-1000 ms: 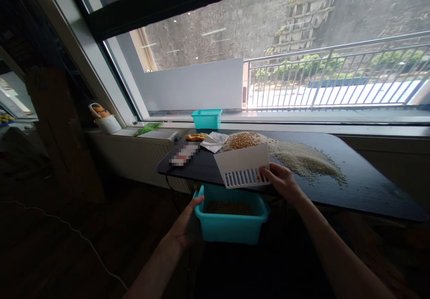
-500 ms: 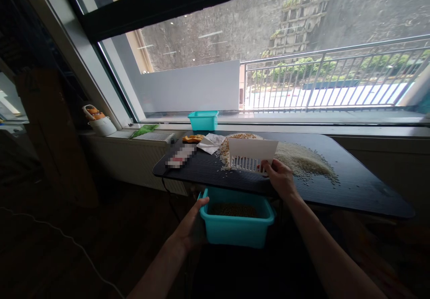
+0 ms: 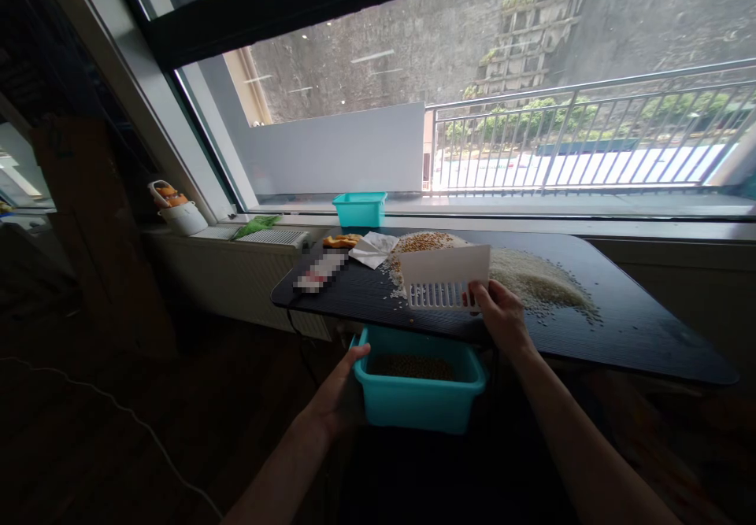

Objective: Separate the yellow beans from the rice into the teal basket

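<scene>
My left hand (image 3: 342, 395) grips the left rim of a turquoise plastic bin (image 3: 416, 407), thumb over the edge, just below the table's front edge. Brownish grains or beans (image 3: 413, 367) lie inside the bin. Between the fingers of my right hand (image 3: 499, 312) is a white slotted scoop (image 3: 444, 267), held by its right end over the table front, slotted edge downward. Behind the scoop, a pile of tan beans (image 3: 428, 241) mixed with white grains spreads on the table. To the right lies a heap of white rice-like grains (image 3: 546, 281).
The dark table (image 3: 643, 336) stands against the window. A second turquoise bin (image 3: 360, 211) sits at the back by the sill. Crumpled white paper (image 3: 373, 249), an orange-yellow item (image 3: 342, 240) and a blurred-out packet (image 3: 322, 271) lie on the left.
My right hand and the slotted scoop have moved slightly down and toward the table's front edge. My left hand still grips the bin, and the view has shifted a little.
</scene>
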Motion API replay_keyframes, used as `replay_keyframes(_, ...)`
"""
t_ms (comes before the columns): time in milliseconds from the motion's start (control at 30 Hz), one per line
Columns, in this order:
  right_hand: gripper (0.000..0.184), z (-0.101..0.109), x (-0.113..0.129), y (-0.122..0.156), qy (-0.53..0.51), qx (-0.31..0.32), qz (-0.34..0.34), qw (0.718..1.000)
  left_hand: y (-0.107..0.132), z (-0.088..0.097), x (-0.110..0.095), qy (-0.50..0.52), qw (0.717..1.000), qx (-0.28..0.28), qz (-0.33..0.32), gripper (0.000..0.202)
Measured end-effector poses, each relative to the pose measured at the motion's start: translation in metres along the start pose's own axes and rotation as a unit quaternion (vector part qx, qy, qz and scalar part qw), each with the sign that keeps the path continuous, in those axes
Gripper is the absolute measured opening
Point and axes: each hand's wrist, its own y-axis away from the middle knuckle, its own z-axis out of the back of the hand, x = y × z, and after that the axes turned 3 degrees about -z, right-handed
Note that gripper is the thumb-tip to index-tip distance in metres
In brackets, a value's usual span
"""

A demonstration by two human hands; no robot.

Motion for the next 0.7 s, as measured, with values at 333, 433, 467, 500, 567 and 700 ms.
replay_keyframes(333,0.028,0.003,0.0,0.004,-0.014,0.056,0.008,0.998,0.0,0.001,-0.001,0.002,1.0,0.006,-0.007,0.064)
replay_keyframes(433,0.031,0.003,-0.007,-0.001,-0.082,0.008,-0.005,0.997,-0.001,0.002,0.0,0.004,1.0,0.005,-0.008,0.064)
replay_keyframes(467,0.031,0.003,-0.008,-0.003,-0.117,-0.024,-0.013,0.993,-0.001,0.002,0.0,0.002,1.0,-0.001,-0.012,0.064)
replay_keyframes(500,0.03,0.004,-0.008,-0.005,-0.151,-0.054,-0.022,0.987,-0.002,0.003,0.0,0.0,1.0,-0.007,-0.016,0.063)
replay_keyframes(567,0.029,0.009,-0.006,-0.011,-0.196,-0.094,-0.041,0.975,-0.003,0.003,0.001,-0.002,1.0,-0.014,-0.022,0.062)
replay_keyframes(700,0.034,0.022,0.008,-0.024,-0.184,-0.048,-0.041,0.981,-0.004,0.003,0.002,-0.008,1.0,-0.015,-0.02,0.061)
